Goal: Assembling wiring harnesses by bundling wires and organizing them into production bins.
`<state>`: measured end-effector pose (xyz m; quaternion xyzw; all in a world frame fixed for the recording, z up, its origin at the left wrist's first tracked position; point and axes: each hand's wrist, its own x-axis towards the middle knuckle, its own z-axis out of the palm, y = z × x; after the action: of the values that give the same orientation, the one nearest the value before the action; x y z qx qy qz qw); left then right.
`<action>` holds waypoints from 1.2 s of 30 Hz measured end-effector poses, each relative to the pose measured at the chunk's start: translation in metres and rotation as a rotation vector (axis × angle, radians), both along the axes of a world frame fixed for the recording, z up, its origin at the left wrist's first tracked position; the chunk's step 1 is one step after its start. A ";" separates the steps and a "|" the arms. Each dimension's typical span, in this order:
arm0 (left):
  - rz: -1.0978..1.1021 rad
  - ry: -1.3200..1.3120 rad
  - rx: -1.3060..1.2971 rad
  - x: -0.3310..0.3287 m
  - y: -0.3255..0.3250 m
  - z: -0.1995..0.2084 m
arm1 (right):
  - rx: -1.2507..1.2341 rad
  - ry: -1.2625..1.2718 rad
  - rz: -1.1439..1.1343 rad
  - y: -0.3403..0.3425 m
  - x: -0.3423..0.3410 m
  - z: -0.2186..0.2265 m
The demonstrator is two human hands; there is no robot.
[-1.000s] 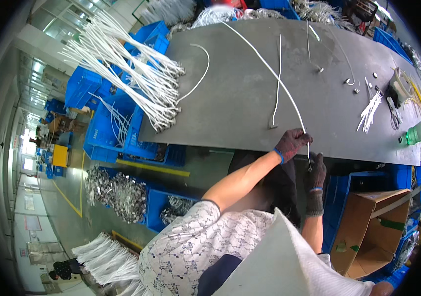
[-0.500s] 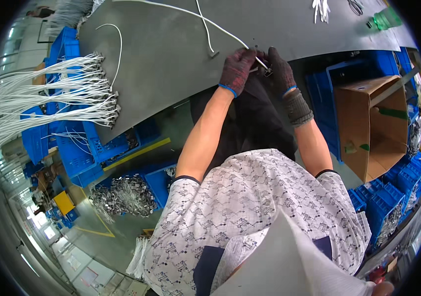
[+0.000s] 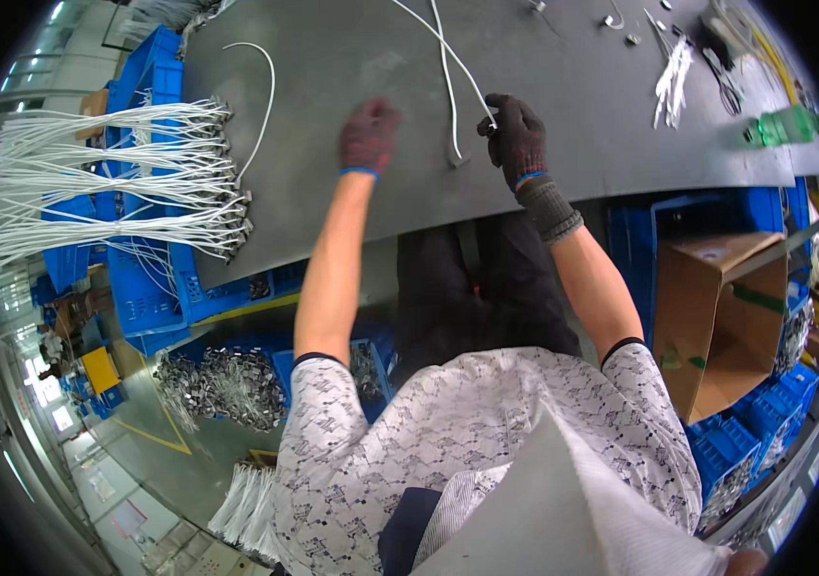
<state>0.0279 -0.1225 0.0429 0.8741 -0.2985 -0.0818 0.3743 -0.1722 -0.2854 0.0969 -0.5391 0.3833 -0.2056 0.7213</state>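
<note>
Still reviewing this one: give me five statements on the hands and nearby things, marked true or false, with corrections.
1. The right hand holds a white cable. True.
2. The left hand touches the green bottle. False: they are well apart, the bottle lying toward the table's right side.
3. A curved loose cable lies between the white bundles and the left hand. True.
4. The cardboard box stands on the table. False: it is off it, to the person's right.
5. Both hands are gloved. True.

A grey table (image 3: 611, 130) bears white cables (image 3: 450, 91) and a green bottle (image 3: 786, 127).
</note>
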 end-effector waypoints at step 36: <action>0.394 0.161 0.549 0.050 0.109 -0.023 | -0.287 0.203 -0.204 -0.052 -0.143 -0.060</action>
<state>0.0783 -0.0132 0.0204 0.9737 -0.0605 -0.1541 0.1564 -0.3149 -0.3378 0.0373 -0.6128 0.4733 -0.2746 0.5702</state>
